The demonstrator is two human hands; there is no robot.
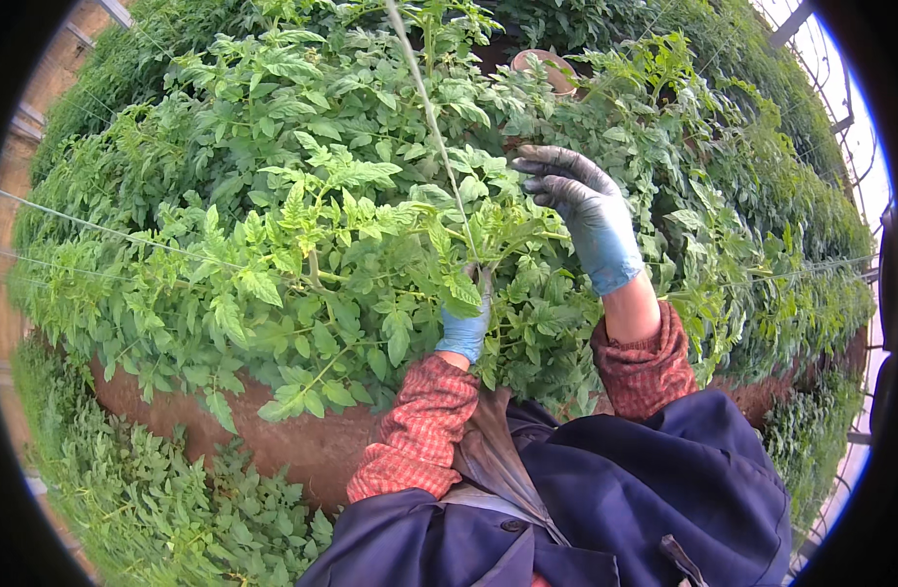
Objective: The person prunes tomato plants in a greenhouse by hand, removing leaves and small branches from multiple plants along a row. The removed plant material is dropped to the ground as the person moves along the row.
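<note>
My left hand (467, 319), in a blue glove, reaches into a tomato plant (361, 227); its fingertips are at the stem where a pale string (434, 125) comes down, partly covered by leaves. Whether the fingers grip the stem or the string cannot be made out. My right hand (584, 209), in a blue glove with dark-stained fingers, is raised above the leaves to the right of the string, fingers apart and curved, with nothing seen in it.
Dense tomato plants surround me in rows. Bare brown soil (272, 433) runs between the near rows. A round container (548, 70) sits among the plants beyond my hands. Thin lines (118, 233) cross the foliage at left and right.
</note>
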